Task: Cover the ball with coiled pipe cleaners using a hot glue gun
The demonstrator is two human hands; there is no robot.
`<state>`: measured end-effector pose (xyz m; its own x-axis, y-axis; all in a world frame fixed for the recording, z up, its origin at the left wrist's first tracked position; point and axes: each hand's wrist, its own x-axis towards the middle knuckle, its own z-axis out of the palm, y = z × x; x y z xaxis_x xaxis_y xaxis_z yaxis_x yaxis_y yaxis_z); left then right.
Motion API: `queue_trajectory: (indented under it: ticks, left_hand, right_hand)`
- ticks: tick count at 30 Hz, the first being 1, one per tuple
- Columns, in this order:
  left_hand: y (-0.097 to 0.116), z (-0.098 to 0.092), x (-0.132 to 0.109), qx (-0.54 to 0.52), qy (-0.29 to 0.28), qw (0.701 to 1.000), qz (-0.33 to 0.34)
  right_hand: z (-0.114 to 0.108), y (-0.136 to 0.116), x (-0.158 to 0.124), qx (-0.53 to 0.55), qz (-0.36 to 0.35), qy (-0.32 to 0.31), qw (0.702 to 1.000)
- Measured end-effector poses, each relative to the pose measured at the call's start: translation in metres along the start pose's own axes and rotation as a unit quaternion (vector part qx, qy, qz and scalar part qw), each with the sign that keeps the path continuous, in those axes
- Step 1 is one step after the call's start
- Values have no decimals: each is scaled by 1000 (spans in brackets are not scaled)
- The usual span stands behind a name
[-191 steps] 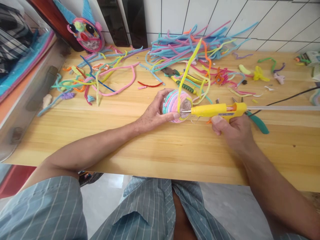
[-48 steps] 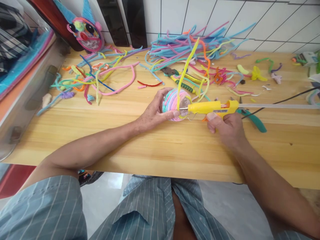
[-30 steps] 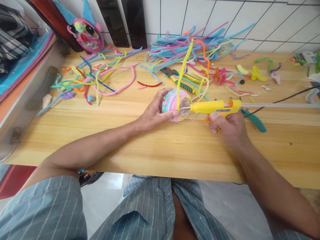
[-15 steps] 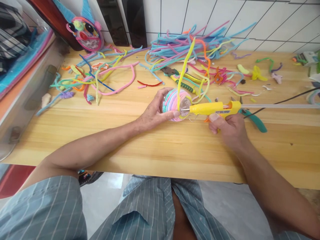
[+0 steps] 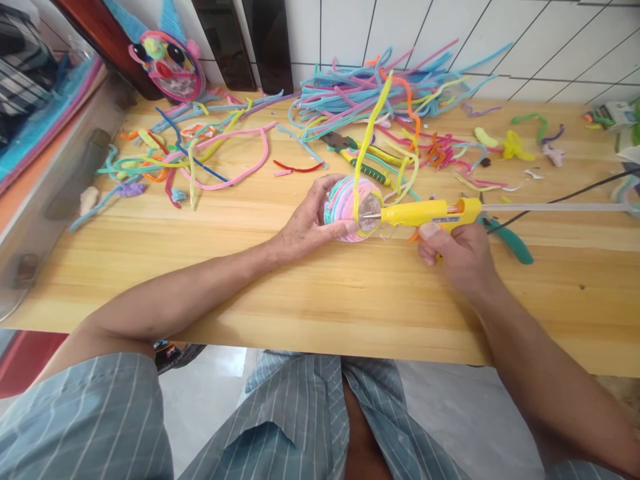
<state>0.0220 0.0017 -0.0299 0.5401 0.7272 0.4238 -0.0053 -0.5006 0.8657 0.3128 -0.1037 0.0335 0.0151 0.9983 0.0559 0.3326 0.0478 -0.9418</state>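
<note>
Right now, your left hand [image 5: 309, 223] is gripping the wrapped ball [image 5: 341, 208] from its left side, the thumb lying along the near edge and the fingers curling around the far side. The ball is sitting near the middle of the wooden table [image 5: 300, 300], just this side of the pliers [image 5: 373, 173], and its clear end is facing right. A yellow strand [image 5: 370, 130] is rising from the ball's right part and leaning toward the far side. Your right hand [image 5: 459, 257] is closing around the handle of the yellow glue gun [image 5: 417, 214], with the thumb resting against its near side. The metal nozzle is pointing left at the clear end, close to the strand's base; you can't tell from here whether it is touching. A long glue stick [image 5: 550, 208] is jutting from the gun's back, and a green-handled tool [image 5: 515, 245] is lying behind your right hand. Beyond the pliers, a bundle of fuzzy stems [image 5: 345, 97] is spreading along the wall.
</note>
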Motion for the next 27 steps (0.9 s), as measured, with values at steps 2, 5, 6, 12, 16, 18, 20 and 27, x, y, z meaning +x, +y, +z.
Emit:
queue_trajectory:
  ticks: [2, 5, 6, 12, 16, 18, 20, 27]
  left_hand:
    - [1, 0, 0, -1, 2, 1000, -3]
    - [3, 0, 0, 0, 1, 1000, -7]
    - [3, -1, 0, 0, 0, 1000, -10]
    - [3, -1, -1, 5, -5, 1000, -19]
    - [3, -1, -1, -6, -7, 1000, -16]
    - [3, -1, -1, -8, -5, 1000, -14]
    - [4, 0, -1, -9, -3, 1000, -12]
    - [3, 2, -1, -17, 9, 1000, -20]
  right_hand:
    - [-2, 2, 0, -2, 6, 7, 1000]
    - [-4, 4, 0, 9, 16, 7, 1000]
    - [-4, 4, 0, 14, 17, 4, 1000]
    - [-1, -2, 0, -2, 11, 14, 1000]
    - [-2, 0, 1, -2, 20, 20, 1000]
    - [-2, 2, 1, 13, 23, 14, 1000]
    - [-1, 3, 1, 24, 19, 11, 999]
    - [0, -4, 2, 4, 19, 14, 1000]
